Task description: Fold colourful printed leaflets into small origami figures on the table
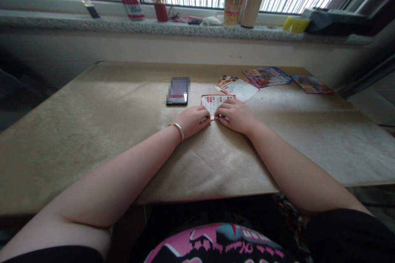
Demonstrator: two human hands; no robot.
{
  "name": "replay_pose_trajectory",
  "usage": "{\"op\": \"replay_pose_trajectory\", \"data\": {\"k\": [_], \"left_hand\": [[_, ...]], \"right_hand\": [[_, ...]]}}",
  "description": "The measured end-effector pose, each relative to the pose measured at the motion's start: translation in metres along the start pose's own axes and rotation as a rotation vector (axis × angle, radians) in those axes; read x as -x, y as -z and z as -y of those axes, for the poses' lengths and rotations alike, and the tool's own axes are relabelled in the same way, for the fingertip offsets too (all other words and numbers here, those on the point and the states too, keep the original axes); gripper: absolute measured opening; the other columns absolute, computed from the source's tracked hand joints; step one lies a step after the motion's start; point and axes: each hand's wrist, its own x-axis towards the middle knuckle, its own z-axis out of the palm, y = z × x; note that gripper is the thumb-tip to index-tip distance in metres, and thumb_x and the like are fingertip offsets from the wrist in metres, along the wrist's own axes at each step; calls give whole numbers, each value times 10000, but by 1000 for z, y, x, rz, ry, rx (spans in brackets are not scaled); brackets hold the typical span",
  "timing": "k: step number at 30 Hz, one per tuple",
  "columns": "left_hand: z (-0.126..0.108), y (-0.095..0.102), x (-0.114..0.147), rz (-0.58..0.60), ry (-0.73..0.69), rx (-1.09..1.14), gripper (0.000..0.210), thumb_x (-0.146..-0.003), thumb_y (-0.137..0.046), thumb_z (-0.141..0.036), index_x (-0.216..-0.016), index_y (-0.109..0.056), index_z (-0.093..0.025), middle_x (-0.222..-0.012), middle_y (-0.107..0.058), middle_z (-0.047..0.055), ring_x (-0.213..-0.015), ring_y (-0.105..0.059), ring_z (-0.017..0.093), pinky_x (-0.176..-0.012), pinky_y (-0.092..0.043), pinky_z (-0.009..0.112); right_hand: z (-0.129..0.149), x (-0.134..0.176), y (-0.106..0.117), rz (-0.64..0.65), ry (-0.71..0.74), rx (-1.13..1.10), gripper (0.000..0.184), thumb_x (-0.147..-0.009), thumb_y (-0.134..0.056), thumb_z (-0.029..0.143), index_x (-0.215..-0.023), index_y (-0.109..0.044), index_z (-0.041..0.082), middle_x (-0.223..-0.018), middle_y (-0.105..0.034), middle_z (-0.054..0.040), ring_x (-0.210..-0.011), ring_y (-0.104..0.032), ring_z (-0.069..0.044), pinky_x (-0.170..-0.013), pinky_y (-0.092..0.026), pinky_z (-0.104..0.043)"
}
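A small printed sheet of paper (212, 102), white with red markings, lies on the table between my hands. My left hand (195, 120), with a silver bracelet on the wrist, pinches its near left edge. My right hand (234, 115) grips the near right edge and covers part of the print. The near edge looks bent or folded up where the fingertips meet. Just behind my right hand rest several similar printed sheets (242, 89), fanned and overlapping. A dark phone (179, 90) lies to the left of the paper.
Colourful printed leaflets (268, 77) lie at the back right of the table (92, 131), with another leaflet (312, 84) beside them. On the windowsill stand a red can (131, 3), a red bottle (160, 10), a patterned cup (233, 4) and a yellow object (295, 24).
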Motion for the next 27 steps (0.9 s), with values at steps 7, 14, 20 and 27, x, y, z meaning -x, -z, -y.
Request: {"op": "replay_pose_trajectory", "data": {"k": [7,14,20,27], "left_hand": [[4,-3,-1,-38,33,-30,147,-879,-528,-203,-845,-666,-163,-867,-656,55,-741,-606,156,-700,-476,265],[2,0,-1,-98,-29,-39,88,-859,-578,-240,-857,-640,-177,-886,-670,55,-841,-600,193,-780,-473,302],[1,3,-3,-124,-43,-130,129,-866,-591,-294,-801,-652,-200,-817,-683,35,-820,-602,197,-777,-433,327],[2,4,-3,-124,-20,-149,121,-840,-616,-302,-778,-662,-209,-784,-688,23,-806,-607,195,-787,-405,336]], "right_hand": [[8,-1,2,-60,-47,52,225,-900,-487,280,-912,-698,202,-937,-713,-71,-957,-549,-243,-863,-380,-360],[27,-3,5,-109,-133,33,215,-900,-475,266,-869,-680,210,-930,-694,-71,-949,-547,-236,-818,-384,-337],[38,-6,7,-125,-178,12,172,-874,-497,245,-872,-666,212,-965,-689,-74,-945,-542,-234,-769,-378,-335],[29,-2,9,-118,-174,-7,159,-860,-502,236,-834,-658,219,-919,-681,-60,-916,-539,-227,-765,-376,-326]]}}
